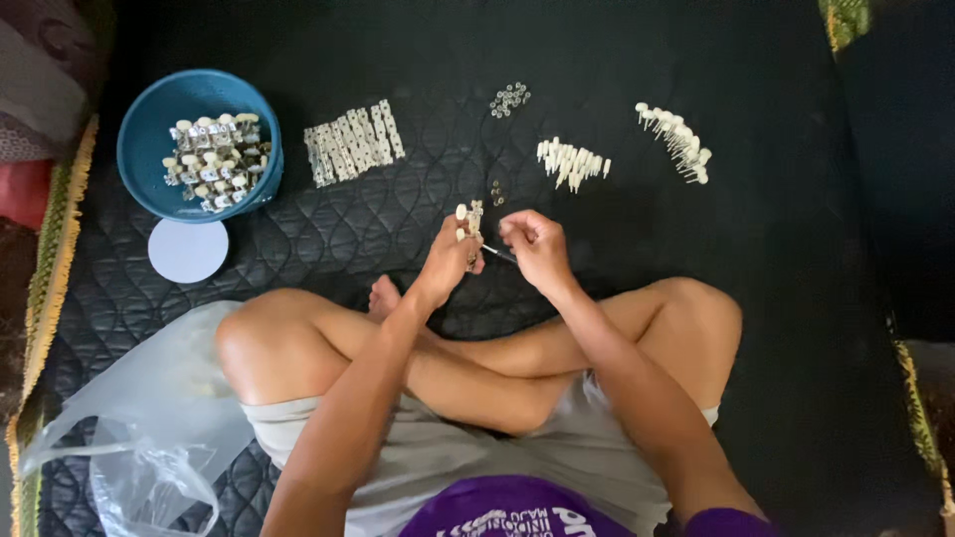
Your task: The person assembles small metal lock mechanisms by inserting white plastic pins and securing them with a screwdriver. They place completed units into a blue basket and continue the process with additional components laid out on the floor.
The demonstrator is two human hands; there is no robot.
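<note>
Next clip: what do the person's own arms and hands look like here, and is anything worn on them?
Both arms are bare from the upper arm down. The left hand and right hand wear no gloves, and no ring, watch or bracelet shows. A purple short sleeve edges the right upper arm, part of a purple top with white print. No markings are visible.

It looked like a home used for small piecework, done on the floor rather than at a bench. A black quilted mat [328, 229] covered the ground, with a woven rug's fringed border [50, 259] along its left edge and a patterned cushion [40, 70] at the far-left corner. The person sat cross-legged on the mat in shorts, barefoot. A blue plastic bowl [149, 129] of small parts and a clear plastic bag [149, 418] lay by the left edge.
</note>
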